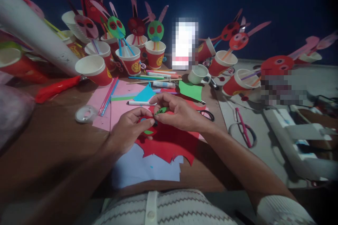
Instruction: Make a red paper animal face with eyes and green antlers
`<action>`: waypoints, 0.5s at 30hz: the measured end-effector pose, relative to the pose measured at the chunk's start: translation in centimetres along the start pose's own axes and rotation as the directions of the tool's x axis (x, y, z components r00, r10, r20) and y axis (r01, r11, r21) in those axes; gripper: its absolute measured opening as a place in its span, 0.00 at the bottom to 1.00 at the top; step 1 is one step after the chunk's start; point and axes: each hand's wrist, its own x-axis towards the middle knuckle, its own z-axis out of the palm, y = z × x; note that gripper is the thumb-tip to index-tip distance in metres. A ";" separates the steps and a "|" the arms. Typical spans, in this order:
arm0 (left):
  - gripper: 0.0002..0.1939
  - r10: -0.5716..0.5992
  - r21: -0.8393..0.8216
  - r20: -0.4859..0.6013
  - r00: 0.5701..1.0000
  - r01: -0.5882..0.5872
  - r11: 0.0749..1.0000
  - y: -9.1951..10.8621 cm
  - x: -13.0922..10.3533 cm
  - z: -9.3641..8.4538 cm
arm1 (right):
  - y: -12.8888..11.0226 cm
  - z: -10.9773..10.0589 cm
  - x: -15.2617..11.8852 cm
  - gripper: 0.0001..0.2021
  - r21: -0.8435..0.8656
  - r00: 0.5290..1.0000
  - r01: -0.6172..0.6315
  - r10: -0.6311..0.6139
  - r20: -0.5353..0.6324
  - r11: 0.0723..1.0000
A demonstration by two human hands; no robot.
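Observation:
My left hand (129, 126) has its fingers closed on a small red paper disc (149, 131) that carries blue and green pieces. Close beside it, my right hand (176, 110) pinches a small green paper piece (160, 111) with black marks at the disc's upper edge. Fingers cover part of the disc. Beneath both hands lies a large red paper (174, 144) with a ragged lower edge, over pink sheets (99, 105) and white paper (148, 170). Just beyond the hands are a white marker (141, 103), a blue paper scrap (144, 93) and a green scrap (190, 91).
Red and white paper cups (129, 61) holding paper rabbit heads on straws line the table's back. A mug (198, 75), tape roll (86, 114), scissors (207, 115) and pink-handled tool (243, 127) surround the work. A power strip (295, 137) lies at right.

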 end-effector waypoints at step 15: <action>0.10 0.193 -0.073 -0.144 0.971 -0.204 0.976 0.2 0.0 -0.1 | 0.0 0.4 -0.1 0.05 -0.066 0.997 -0.003 -0.002 -0.075 0.998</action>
